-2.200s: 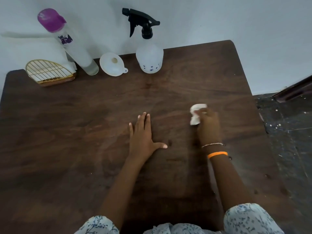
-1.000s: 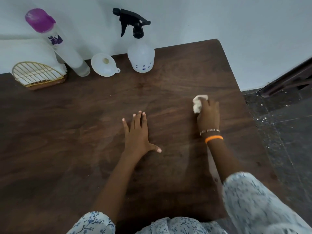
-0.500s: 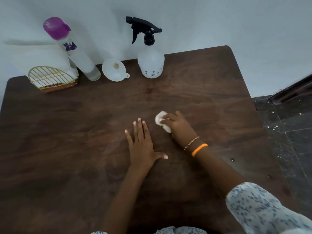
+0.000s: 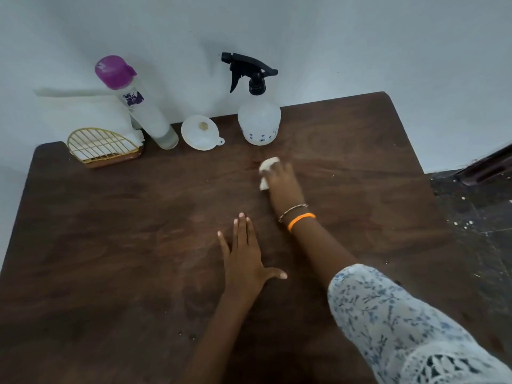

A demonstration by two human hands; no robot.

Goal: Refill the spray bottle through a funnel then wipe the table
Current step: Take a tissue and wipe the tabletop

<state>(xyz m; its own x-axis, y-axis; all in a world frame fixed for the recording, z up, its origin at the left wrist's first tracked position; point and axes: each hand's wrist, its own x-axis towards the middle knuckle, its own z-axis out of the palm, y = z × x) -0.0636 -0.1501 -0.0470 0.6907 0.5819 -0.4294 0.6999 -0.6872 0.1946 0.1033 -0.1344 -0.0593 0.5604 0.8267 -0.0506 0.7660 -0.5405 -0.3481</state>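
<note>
My right hand (image 4: 282,184) holds a small white wad of tissue (image 4: 266,169) against the dark wooden table (image 4: 110,245), a little in front of the spray bottle (image 4: 259,120). The bottle is white with a black trigger head and stands upright at the back edge. A white funnel (image 4: 201,132) lies beside it to the left. My left hand (image 4: 245,259) rests flat on the table, fingers straight and thumb spread, nearer to me than the right hand.
A tall clear bottle with a purple cap (image 4: 135,103) stands at the back left by a gold wire holder (image 4: 102,146) with white napkins. The wall runs behind the table. Dark speckled floor (image 4: 476,217) lies past the right edge.
My right hand slid the tissue from the right side toward the middle, then away from me toward the spray bottle. The left hand stayed flat on the table.
</note>
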